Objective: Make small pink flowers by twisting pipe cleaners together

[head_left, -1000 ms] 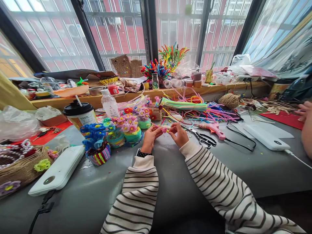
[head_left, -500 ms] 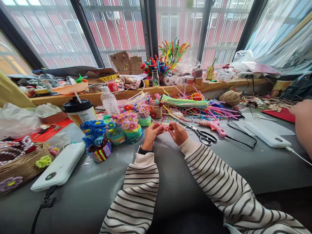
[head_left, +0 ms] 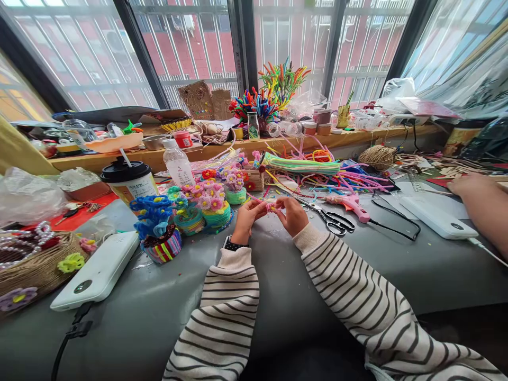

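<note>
Near the middle of the grey table (head_left: 278,280), a small pink pipe-cleaner piece (head_left: 270,207) with a bit of yellow is held between both hands. My left hand (head_left: 246,221), with a dark watch at the wrist, pinches it from the left. From the right, the fingertips of my right hand (head_left: 292,216) close on its other side. Left of my hands stand small pots of pink pipe-cleaner flowers (head_left: 210,198) and a striped pot with blue flowers (head_left: 161,238). Black-handled scissors (head_left: 333,219) lie just right of my right hand.
A pink glue gun (head_left: 355,209) with a black cord and a white power bank (head_left: 438,217) lie at the right, near another person's hand (head_left: 476,190). A lidded cup (head_left: 130,182) and another power bank (head_left: 97,270) are at the left. Pipe cleaners (head_left: 301,165) lie behind.
The other person's arm at the right has come further into view, its hand now low by the red sheet. My right hand's fingers have shifted slightly around the pink piece.
</note>
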{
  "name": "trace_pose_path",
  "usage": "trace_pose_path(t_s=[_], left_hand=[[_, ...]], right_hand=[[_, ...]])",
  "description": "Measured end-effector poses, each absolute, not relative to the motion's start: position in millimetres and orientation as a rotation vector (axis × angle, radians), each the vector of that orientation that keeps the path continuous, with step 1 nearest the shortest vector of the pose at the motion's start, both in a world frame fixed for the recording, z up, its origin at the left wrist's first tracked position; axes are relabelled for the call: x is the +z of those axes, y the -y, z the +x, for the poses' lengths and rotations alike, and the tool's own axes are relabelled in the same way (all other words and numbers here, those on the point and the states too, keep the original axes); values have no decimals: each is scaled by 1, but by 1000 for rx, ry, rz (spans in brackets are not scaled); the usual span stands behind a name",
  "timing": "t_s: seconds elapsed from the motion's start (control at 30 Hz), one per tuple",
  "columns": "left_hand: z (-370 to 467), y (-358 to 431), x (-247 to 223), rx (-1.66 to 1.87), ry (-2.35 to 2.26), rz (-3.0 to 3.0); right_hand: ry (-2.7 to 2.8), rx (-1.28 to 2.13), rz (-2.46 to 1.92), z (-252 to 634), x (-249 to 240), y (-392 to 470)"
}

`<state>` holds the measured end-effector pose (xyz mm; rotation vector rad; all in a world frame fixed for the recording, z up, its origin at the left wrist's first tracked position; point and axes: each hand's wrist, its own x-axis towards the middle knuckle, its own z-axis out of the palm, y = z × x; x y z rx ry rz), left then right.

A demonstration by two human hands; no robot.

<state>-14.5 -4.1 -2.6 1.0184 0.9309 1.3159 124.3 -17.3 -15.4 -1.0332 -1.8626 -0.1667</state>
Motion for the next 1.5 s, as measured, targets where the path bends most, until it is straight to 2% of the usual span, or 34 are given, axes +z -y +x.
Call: trace_pose_path(t_s=[0.37, 1.5], left_hand=[[-15, 5, 1, 1354, -857, 987], [-14, 6, -3, 1276, -865, 1052]], right_hand=[[1745, -341, -1060, 127, -9, 22], [1694, -290, -1085, 123, -14, 18]])
